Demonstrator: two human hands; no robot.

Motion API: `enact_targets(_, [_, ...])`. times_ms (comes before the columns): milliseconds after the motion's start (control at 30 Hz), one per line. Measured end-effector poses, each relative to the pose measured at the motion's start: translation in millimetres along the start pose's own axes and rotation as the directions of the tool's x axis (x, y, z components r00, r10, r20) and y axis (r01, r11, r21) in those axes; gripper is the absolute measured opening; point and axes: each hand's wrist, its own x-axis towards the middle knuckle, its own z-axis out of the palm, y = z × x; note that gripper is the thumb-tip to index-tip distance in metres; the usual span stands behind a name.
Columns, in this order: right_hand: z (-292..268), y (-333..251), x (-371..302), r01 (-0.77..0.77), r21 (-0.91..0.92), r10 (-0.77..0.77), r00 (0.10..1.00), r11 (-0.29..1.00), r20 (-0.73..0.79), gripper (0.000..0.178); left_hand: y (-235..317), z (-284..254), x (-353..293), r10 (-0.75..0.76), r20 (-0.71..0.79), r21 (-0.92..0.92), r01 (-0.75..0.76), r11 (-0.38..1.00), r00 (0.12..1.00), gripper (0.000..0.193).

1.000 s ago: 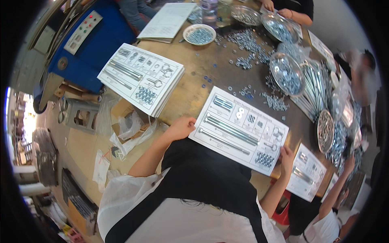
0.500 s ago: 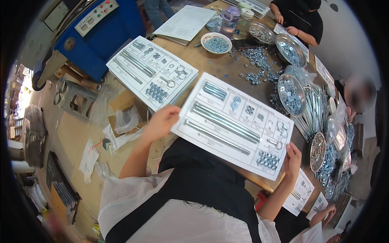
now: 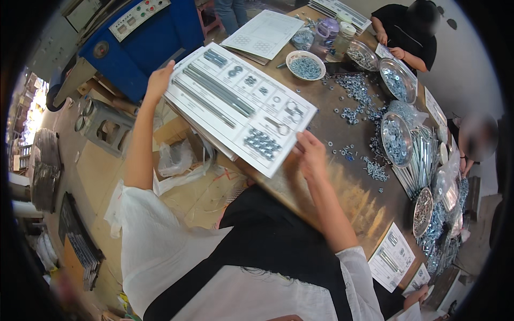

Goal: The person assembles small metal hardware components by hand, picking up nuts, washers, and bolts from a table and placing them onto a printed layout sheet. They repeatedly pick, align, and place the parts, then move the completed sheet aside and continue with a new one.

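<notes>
I hold a white card (image 3: 238,107) with bolts, washers and screws fixed to it, lifted above the left end of the brown table (image 3: 353,187). My left hand (image 3: 159,80) grips the card's far left edge. My right hand (image 3: 310,155) grips its near right corner. Under the lifted card I see the edge of another such card (image 3: 209,140).
Metal bowls of washers (image 3: 397,138) and loose nuts and screws (image 3: 353,88) cover the right part of the table, beside a bundle of long bolts (image 3: 423,163). A white bowl (image 3: 305,65) and a blank sheet (image 3: 263,35) lie farther back. Other people work at the far corner (image 3: 407,37). A blue machine (image 3: 144,37) stands left.
The card has been lifted off the table in front of me and carried up and to the left, over the card lying at the table's left end. Both hands kept hold of it.
</notes>
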Motion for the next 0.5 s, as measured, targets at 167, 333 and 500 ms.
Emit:
enact_targets(167, [73.0, 18.1, 14.6, -0.052, 0.052, 0.052, 0.999, 0.997, -0.008, 0.026, -44.6, -22.8, 61.4, -0.082, -0.047, 0.066, 0.085, 0.994, 0.996, 0.069])
enact_targets(333, [85.8, 30.7, 27.2, -0.076, 0.064, 0.079, 0.996, 0.995, -0.049, 0.029, -65.6, -19.1, 77.4, -0.120, -0.016, 0.107, 0.121, 0.987, 0.993, 0.069])
enact_targets(500, [86.5, 32.8, 30.3, -0.080, 0.030, 0.082, 0.995, 0.996, -0.064, 0.031, -82.4, -11.6, 77.7, -0.128, -0.018, 0.138, 0.129, 0.982, 0.992, 0.068])
